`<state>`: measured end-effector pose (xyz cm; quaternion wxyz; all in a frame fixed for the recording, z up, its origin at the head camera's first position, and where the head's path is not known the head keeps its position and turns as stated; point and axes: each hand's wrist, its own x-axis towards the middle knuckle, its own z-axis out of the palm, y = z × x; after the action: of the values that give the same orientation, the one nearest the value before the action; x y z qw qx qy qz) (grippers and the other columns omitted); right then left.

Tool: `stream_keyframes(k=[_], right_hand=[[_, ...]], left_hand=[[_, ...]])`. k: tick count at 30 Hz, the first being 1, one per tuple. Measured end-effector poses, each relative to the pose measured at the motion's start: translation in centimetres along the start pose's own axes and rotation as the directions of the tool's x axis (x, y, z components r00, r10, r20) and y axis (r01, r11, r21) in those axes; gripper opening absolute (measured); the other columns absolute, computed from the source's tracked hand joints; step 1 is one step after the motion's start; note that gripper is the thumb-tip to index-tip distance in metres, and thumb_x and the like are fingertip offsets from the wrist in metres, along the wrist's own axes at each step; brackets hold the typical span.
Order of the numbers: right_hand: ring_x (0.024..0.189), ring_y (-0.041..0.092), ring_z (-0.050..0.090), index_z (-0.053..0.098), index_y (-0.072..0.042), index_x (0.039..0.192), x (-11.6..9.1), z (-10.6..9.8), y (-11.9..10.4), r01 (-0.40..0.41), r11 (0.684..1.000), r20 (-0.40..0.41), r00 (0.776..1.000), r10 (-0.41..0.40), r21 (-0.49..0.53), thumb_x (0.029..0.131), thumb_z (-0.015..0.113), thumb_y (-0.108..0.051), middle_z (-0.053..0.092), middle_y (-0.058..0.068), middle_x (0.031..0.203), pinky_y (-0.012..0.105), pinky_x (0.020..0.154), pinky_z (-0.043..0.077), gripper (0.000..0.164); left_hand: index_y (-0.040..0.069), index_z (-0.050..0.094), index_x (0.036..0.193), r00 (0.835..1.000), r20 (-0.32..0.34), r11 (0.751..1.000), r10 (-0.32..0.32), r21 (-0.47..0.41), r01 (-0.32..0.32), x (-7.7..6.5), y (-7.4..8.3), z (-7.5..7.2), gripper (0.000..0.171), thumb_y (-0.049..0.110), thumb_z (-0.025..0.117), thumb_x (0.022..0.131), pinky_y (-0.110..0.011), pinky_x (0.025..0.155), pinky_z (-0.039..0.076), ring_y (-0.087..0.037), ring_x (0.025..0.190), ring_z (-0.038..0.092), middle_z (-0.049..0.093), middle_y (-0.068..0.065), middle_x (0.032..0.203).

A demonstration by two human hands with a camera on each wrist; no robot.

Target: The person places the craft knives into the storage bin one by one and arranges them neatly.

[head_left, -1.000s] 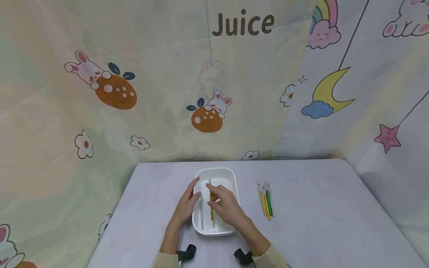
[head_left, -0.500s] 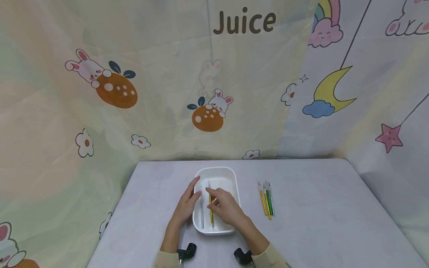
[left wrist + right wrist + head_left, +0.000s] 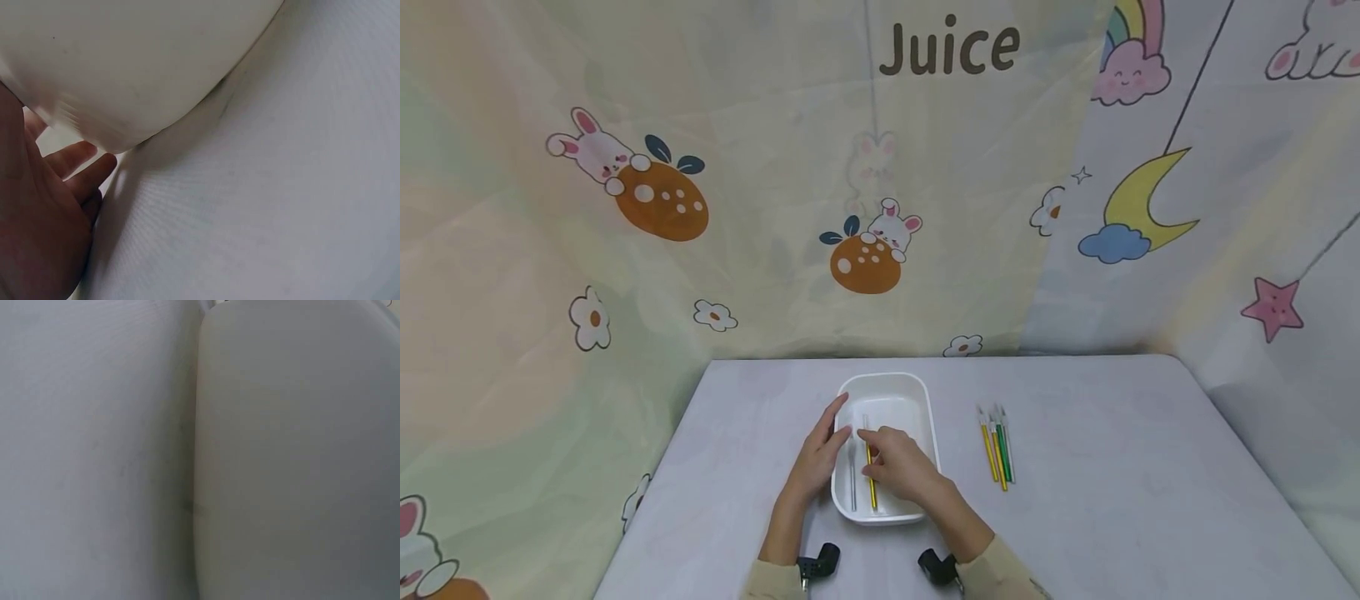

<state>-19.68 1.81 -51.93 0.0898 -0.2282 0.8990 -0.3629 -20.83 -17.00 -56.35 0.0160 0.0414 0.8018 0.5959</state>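
Head view: we see the left hand [image 3: 816, 454] at the left side of a white tray [image 3: 904, 404], thumb and fingers parted, fairly straight. The right hand [image 3: 901, 467] pinches a slim yellow stick [image 3: 872, 493] inside the tray; we cannot tell exactly how the fingertips meet it. Left of it, a clear stick [image 3: 853, 485] lies in the tray. Right of the tray, well apart, we note slim sticks [image 3: 1003, 454] on the table [image 3: 1112, 467]. Left wrist view alone gives us fingertips against the tray's outer wall; right wrist view, just wall and tabletop.
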Motion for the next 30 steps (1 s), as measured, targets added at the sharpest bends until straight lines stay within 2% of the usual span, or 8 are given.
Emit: stream_keyframes(k=[7, 14, 21, 30], right_hand=[[0.075, 0.009, 0.054, 0.065, -0.008, 0.141, 0.48, 0.18, -0.07, -0.007, 0.998, 0.009, 1.000, 0.008, -0.067, 0.086, 0.084, -0.011, 0.066, -0.001, 0.091, 0.019, 0.066, 0.048, 0.058], [0.077, 0.011, 0.054, 0.066, -0.012, 0.141, 0.37, 0.35, -0.19, -0.051, 0.994, 0.070, 0.996, 0.058, -0.099, 0.085, 0.084, -0.015, 0.065, -0.006, 0.087, 0.024, 0.070, 0.046, 0.058], [0.077, 0.010, 0.054, 0.067, -0.013, 0.140, 0.35, 0.52, -0.03, -0.041, 0.988, 0.083, 0.995, 0.054, -0.149, 0.085, 0.085, -0.020, 0.063, -0.007, 0.086, 0.025, 0.069, 0.046, 0.058], [0.079, 0.010, 0.054, 0.066, -0.013, 0.141, 0.36, 0.61, 0.02, -0.030, 0.984, 0.087, 0.995, 0.046, -0.177, 0.086, 0.086, -0.023, 0.065, -0.007, 0.091, 0.024, 0.071, 0.046, 0.060]], left_hand=[[0.041, 0.039, 0.158, 1.000, -0.001, 1.000, 0.012, -0.006, -0.012, 0.18, -0.24, 0.07, 0.053, 0.026, 0.053, 0.109, -0.049, 0.131, 0.019, -0.023, 0.162, 0.020, 0.028, 0.005, 0.172], [0.038, 0.038, 0.160, 1.000, -0.001, 1.000, -0.004, -0.001, 0.004, 0.01, -0.23, 0.11, 0.054, 0.025, 0.052, 0.109, -0.050, 0.131, 0.017, -0.023, 0.162, 0.019, 0.027, 0.005, 0.173], [0.031, 0.037, 0.162, 1.000, -0.002, 1.000, -0.001, 0.002, 0.001, 0.01, -0.27, 0.23, 0.055, 0.024, 0.051, 0.109, -0.051, 0.131, 0.018, -0.024, 0.162, 0.019, 0.026, 0.003, 0.173], [0.032, 0.037, 0.162, 1.000, 0.001, 1.000, -0.002, 0.003, 0.002, 0.00, 0.08, 0.18, 0.055, 0.023, 0.051, 0.109, -0.052, 0.130, 0.018, -0.026, 0.162, 0.018, 0.025, 0.002, 0.173]])
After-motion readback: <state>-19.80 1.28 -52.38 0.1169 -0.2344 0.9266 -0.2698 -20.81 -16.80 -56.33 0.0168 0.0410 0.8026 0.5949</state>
